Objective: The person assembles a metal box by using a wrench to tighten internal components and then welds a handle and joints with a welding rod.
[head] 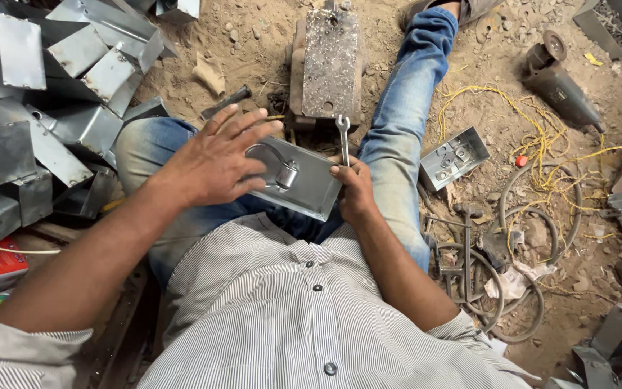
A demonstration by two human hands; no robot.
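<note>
Head view: the left hand (214,162) lies flat with its fingers spread on the grey metal plate (304,189) resting on the lap. The right hand (354,189), its grip clamped on a small spanner (343,137), sits at the plate's right edge; the spanner points upright, away from the body.

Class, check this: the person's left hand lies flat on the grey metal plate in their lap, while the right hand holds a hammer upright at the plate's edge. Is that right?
Not quite. The head view shows the right hand holding a small open-ended spanner, not a hammer. The rest holds: the left hand lies flat on the grey metal plate in the lap.
</note>
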